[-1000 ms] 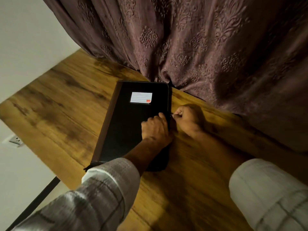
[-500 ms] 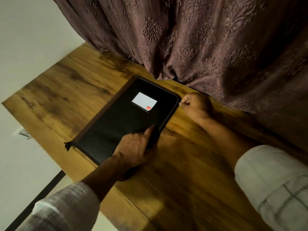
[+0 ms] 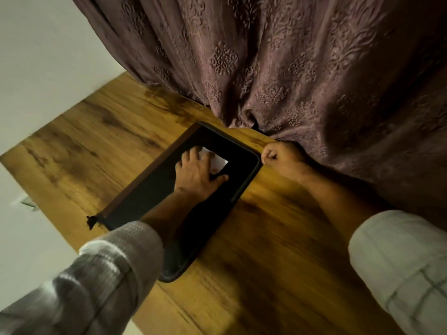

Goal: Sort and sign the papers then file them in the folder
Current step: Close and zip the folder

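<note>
Shifted from the folder's (image 3: 150, 197) edge, my left hand (image 3: 198, 172) lies flat, fingers spread, over its label (image 3: 221, 162). My right hand (image 3: 280, 158) curls beside its corner by the table's (image 3: 72, 153) far edge, grip unclear.

Tabletop (image 3: 96, 146): brown wood with dark streaks of grain; its left and near edges are in view.
Folder (image 3: 150, 199): black, shut, flat on the tabletop, askew to its edges; brown spine along the left side, rounded corners.
Label (image 3: 221, 163): white, on the folder's cover, partly hidden.
Zip (image 3: 244, 187): runs along the folder's right edge; a frayed tail sticks out at the near left corner.
Curtain (image 3: 290, 68): hem bunched on the tabletop's far edge, just beyond the folder.
Right hand (image 3: 283, 160): down at the folder's far right corner, fingers (image 3: 267, 154) curled at the zip.
</note>
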